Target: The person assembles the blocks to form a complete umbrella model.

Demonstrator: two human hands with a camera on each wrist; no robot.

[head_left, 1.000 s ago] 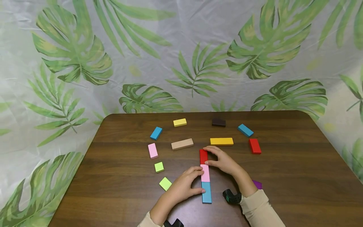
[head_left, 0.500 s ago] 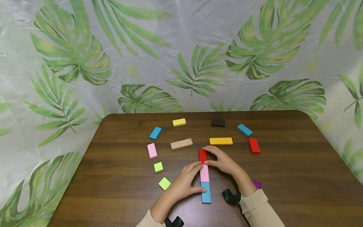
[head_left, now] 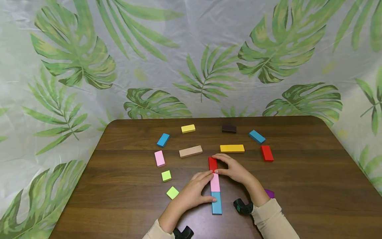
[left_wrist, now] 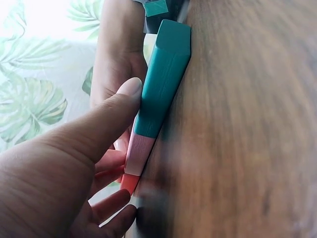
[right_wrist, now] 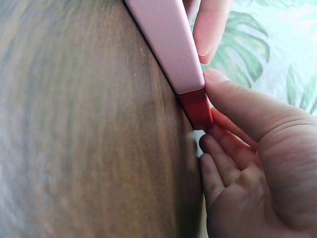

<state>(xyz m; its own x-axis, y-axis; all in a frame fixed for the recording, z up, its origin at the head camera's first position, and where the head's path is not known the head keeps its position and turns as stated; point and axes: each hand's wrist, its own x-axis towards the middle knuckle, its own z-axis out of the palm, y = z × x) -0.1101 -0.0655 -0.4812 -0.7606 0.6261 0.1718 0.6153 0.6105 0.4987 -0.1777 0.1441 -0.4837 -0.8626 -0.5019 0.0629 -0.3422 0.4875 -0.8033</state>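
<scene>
Three wooden blocks lie end to end on the table in a straight row: a red block [head_left: 213,164] farthest, a pink block [head_left: 215,183] in the middle, a blue block [head_left: 216,203] nearest. My left hand [head_left: 192,192] lies along the row's left side, its thumb on the blue block and its fingertips near the seam of pink and red. My right hand [head_left: 234,169] holds the red block from the right, thumb at the near end, fingers at the far end. In the right wrist view, the pink block [right_wrist: 168,44] meets the red block [right_wrist: 198,109].
Around the row lie a tan block [head_left: 190,151], an orange-yellow block [head_left: 232,148], another red block [head_left: 267,153], a second pink block [head_left: 159,158] and a green block [head_left: 166,176]. A purple block [head_left: 270,193] is partly hidden by the right forearm. A leaf-print cloth [head_left: 161,59] hangs behind.
My left fingertips have shifted slightly away along the row, from the pink block toward its seam with the red one. The right hand and the blocks look nearly unchanged.
</scene>
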